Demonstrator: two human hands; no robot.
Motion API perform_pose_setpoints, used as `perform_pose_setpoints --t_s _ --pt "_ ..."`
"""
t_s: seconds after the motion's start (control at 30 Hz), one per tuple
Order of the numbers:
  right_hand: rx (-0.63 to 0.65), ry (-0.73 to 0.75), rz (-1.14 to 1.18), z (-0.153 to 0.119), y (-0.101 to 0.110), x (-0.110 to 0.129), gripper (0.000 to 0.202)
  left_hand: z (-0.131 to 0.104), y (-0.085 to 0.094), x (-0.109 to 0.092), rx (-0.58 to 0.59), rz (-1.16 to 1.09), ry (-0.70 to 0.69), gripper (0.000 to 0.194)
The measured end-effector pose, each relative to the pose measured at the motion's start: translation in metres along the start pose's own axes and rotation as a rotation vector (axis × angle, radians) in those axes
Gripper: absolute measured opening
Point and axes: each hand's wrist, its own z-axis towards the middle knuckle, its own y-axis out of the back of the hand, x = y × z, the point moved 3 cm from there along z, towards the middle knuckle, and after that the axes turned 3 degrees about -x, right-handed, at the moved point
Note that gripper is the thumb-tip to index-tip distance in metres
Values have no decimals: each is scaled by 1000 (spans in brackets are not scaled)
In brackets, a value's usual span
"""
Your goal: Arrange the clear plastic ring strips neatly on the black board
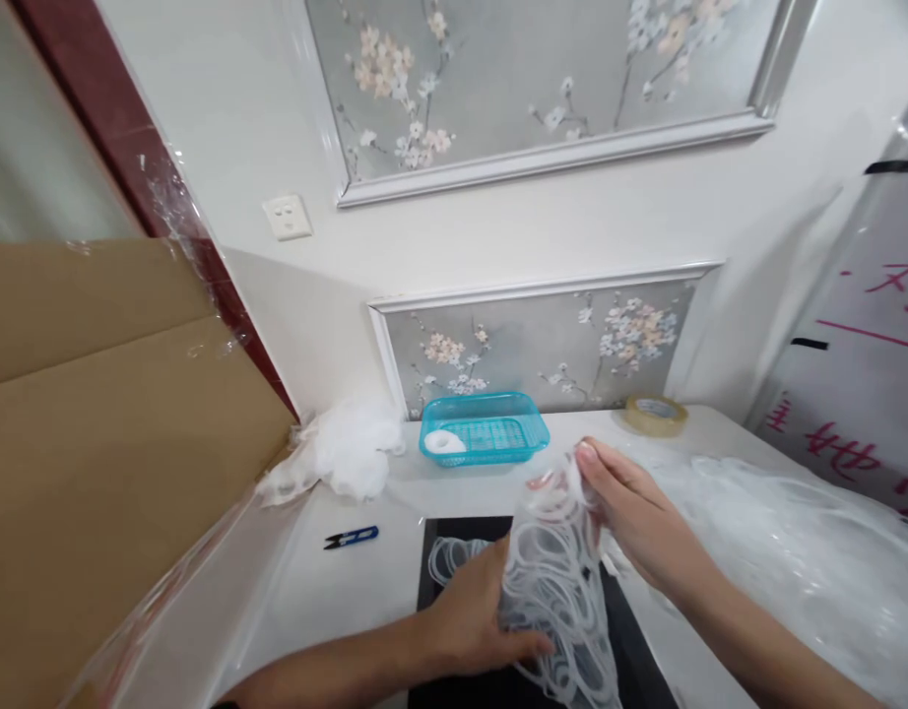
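Observation:
A clear plastic bag (561, 591) full of white rings hangs upright between my hands. My left hand (473, 615) is wrapped round the bag's left side, its thumb across the front. Higher up, my right hand (620, 492) pinches the bag's gathered top. Behind my left hand, several loose rings (450, 556) lie on a black mat (443, 529), which the bag partly covers. Blue-handled thread snips (352, 538) rest on the white table to the left of the mat.
A turquoise basket (524, 448) holding a white roll (445, 442) stands near the wall. Tape (655, 416) lies at the back right, crumpled plastic (357, 448) at the back left. Plastic bags (801, 551) fill the right side; a cardboard box (106, 443) stands left.

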Motion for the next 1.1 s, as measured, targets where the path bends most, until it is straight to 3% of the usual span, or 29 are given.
perform_pose_setpoints --t_s 0.07,0.13,0.2,0.3,0.37,0.5,0.67,0.87,0.97,1.03,1.1 --pt "15 65 -64 7 -2 13 46 -3 -5 5 -154 -185 78 66" --pt "-40 129 -139 14 2 24 48 0 14 15 -269 -243 165 46" --pt "-84 158 -177 22 8 30 49 7 44 24 -313 -307 241 31" --pt "-81 170 -194 35 13 33 48 17 85 22 -330 -425 265 35" --pt "-98 213 -237 41 14 34 47 22 102 15 -337 -495 280 36" --pt "-123 240 -266 51 13 36 46 29 111 4 -339 -550 287 40" --pt "-114 210 -334 71 19 27 43 42 116 12 -276 -509 310 44" --pt "-159 157 -265 88 23 23 37 71 153 29 -237 -319 260 43" --pt "-112 118 -127 77 19 15 37 71 148 38 -137 -150 255 36" --pt "80 -42 -147 67 16 -5 42 61 128 44 -89 -14 255 26" --pt "293 -266 -348 58 20 -37 51 44 99 47 -101 121 250 19"
